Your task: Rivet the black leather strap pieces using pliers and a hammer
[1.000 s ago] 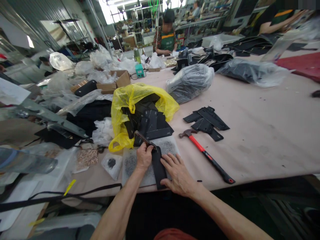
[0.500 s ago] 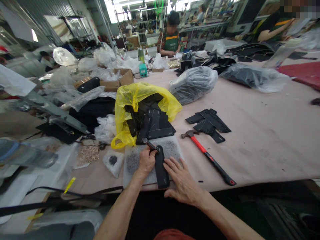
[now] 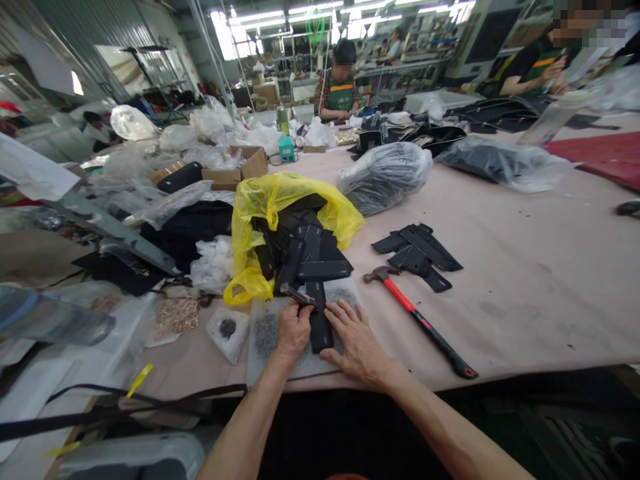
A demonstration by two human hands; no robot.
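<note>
I had the left hand (image 3: pixel 294 328) fingers clamped on a metal tool (image 3: pixel 299 294) by the far end of the black strip (image 3: pixel 321 332), which lay on the pale board (image 3: pixel 261 360). The right hand (image 3: pixel 359 347) had its fingers apart along the strip's three-o'clock edge. With only that edge steadied, I judged, the strip could skid; pieces (image 3: pixel 325 268) at twelve o'clock might snag it.

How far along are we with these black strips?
Possibly done: the pile beyond the hammer, though I can't confirm it. In hand: one strip on the mat, the left hand holding a metal tool at it, the right hand at its edge. Probably left: the strips spilling from the yellow bag.
</note>
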